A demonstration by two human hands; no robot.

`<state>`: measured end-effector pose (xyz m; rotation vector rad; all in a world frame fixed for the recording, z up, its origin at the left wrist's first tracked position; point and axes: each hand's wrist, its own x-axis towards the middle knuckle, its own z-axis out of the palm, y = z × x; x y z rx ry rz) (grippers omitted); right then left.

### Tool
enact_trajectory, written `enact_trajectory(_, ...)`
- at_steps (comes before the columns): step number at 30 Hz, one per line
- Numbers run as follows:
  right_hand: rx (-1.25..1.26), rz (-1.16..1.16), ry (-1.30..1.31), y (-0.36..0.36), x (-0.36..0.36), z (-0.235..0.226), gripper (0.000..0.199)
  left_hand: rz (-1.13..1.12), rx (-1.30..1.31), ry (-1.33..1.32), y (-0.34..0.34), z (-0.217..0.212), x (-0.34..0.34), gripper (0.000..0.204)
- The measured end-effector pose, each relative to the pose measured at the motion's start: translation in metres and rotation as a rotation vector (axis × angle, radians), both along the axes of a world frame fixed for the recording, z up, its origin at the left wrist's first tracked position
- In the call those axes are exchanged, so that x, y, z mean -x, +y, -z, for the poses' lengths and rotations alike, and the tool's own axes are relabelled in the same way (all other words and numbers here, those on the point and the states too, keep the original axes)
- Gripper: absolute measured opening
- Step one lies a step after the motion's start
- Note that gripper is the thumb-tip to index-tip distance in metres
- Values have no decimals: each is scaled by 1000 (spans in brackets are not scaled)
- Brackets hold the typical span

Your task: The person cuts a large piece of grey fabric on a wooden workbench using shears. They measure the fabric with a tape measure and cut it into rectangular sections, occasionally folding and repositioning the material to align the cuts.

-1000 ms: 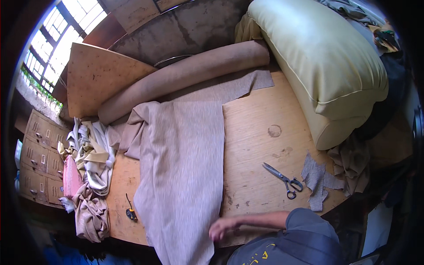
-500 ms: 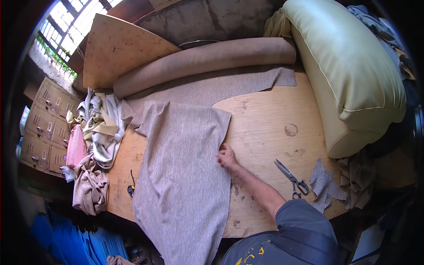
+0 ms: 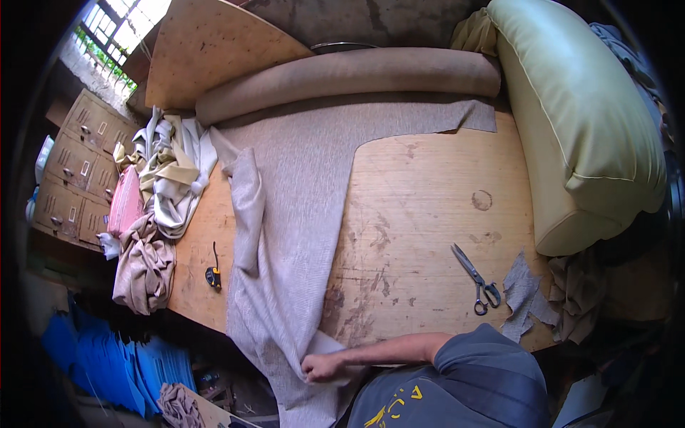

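A long piece of beige-grey fabric lies across the wooden table and hangs over its near edge. It comes off a thick roll at the far side. My right hand is closed on the fabric's edge just below the table's near edge, my arm reaching leftward across my body. A fold of the cloth is bunched along its left side. My left hand is out of sight.
Scissors and grey fabric scraps lie at the near right. A pale green cushion fills the right side. A heap of cloths and a small yellow-black tool sit at the left. A wooden board leans far left.
My right hand slid from the fabric's right edge mid-table back down to the near edge and now grips the cloth there. The view has shifted toward the table's left.
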<state>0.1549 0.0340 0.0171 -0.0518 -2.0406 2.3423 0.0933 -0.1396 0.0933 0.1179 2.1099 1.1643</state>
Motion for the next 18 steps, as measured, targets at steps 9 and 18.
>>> enact_trajectory(9,-96,-25,-18,46,-13,38,29,-123,66,240,-122,9,2,40)
enact_trajectory(18,-299,684,250,426,-50,-26,50,-196,872,793,-466,-80,74,41)
